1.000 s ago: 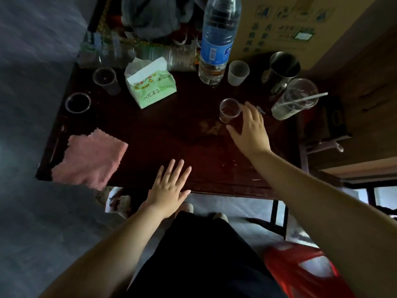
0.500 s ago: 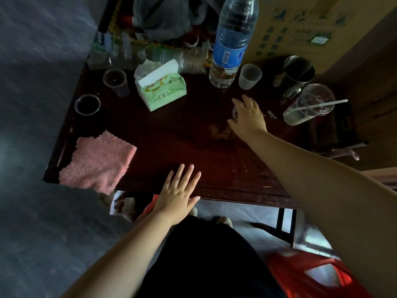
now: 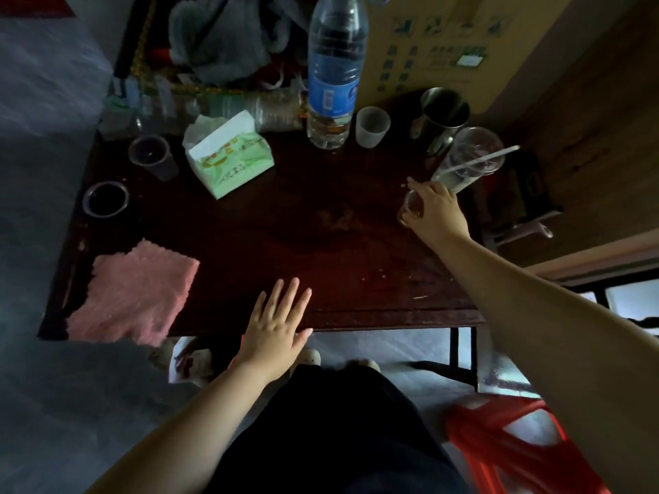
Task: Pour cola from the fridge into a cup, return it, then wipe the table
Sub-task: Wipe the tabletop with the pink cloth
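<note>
Over dark table (image 3: 321,251): clamping right hand (image 3: 437,213) fingers on small cup (image 3: 410,210); holding left hand (image 3: 276,329) flat, fingers apart; risking bumping straw cup (image 3: 467,162) just beyond fingertips

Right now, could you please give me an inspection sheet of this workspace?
Surface: dark table, dull smear near centre.
Job's things: cup holding amber liquid; pink cloth overhanging the left front corner.
Clutter: bottle, tissue pack, white cup, mug, straw cup, clear cup, dark cup.
Hands: left hand open at the front edge; right hand grips the cup.
Cables: nothing seen.
Surroundings: box behind, red stool, grey floor.
</note>
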Demonstrator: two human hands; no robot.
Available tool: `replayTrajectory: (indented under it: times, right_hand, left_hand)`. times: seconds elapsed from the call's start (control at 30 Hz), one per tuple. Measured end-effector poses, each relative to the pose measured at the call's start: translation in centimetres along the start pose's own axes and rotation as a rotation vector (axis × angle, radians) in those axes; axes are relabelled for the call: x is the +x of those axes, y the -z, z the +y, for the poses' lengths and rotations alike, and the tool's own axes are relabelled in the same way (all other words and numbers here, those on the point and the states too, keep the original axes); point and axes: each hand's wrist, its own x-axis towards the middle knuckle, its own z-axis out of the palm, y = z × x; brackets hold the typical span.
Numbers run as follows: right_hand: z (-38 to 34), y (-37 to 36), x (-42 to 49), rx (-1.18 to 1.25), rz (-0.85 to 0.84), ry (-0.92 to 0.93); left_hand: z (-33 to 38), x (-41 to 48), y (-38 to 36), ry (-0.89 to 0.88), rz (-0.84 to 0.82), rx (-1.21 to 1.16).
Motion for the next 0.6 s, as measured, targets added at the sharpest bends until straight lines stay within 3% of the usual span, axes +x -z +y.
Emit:
replayTrajectory:
  times: [0.3,0.6]
  right_hand:
    - [6.9,2.3,-2.4,0.000,0.055,-0.203]
    - [7.6,1.5,-2.4,-0.036,0.051,-0.174]
  left_hand:
    - [0.1,0.0,0.4,0.013,-0.053,-0.004]
    - [0.2,0.1,0.5,0.026,-0.079,-0.017]
